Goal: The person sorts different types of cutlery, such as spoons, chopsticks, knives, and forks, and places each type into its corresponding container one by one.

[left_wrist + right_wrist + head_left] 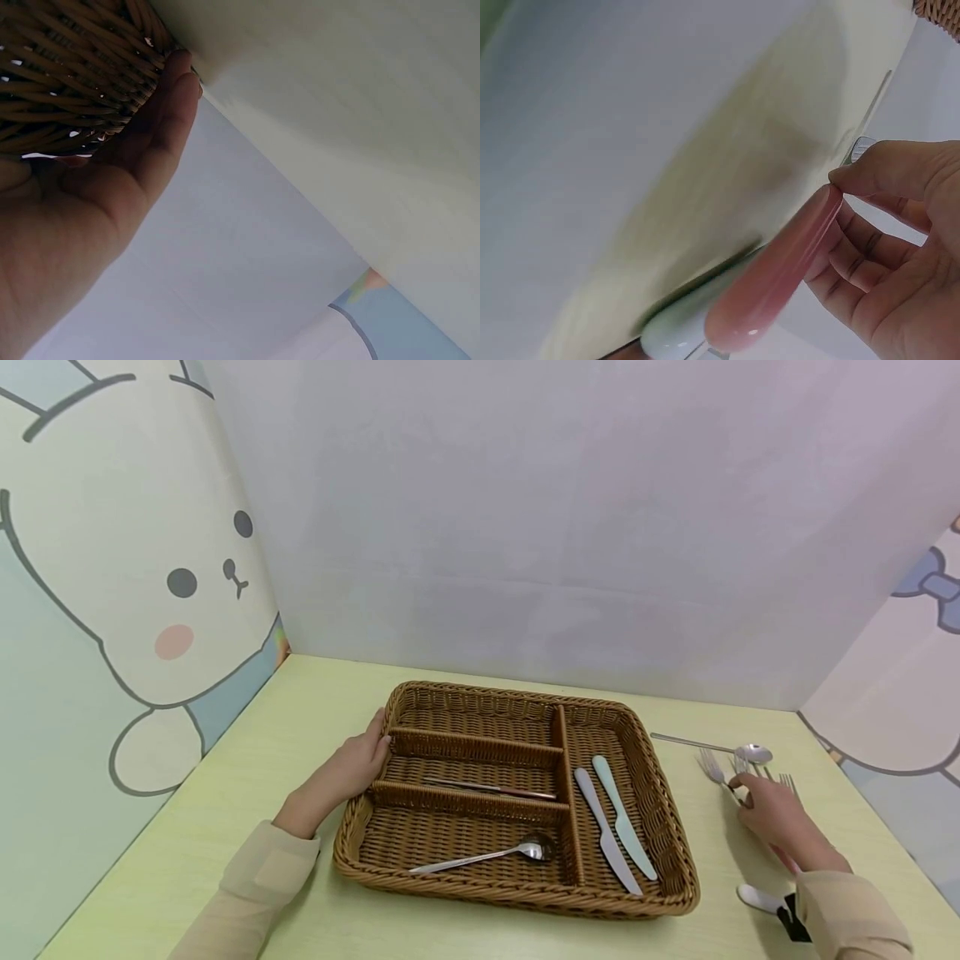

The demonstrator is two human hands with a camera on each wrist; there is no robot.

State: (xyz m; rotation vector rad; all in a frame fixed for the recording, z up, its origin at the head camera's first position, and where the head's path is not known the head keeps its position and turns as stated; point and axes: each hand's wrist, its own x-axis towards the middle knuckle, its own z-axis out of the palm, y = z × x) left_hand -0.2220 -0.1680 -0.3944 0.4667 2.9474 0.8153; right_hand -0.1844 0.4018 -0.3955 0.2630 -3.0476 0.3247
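Note:
A brown wicker basket with dividers lies at the centre of the head view. At its left side my left hand holds the rim, the thumb at the top and the fingers along the outer wall. Off to the basket's right, my right hand pinches a pink-handled fork between thumb and fingertips near the neck. Beside that handle, a pale green handle shows in the right wrist view. Around the right hand lie a fork and another fork.
Inside the basket are a spoon, thin metal utensils in the middle-left section, a lilac knife and a mint knife. A long spoon and a white handle lie on the pale table. Walls border the table.

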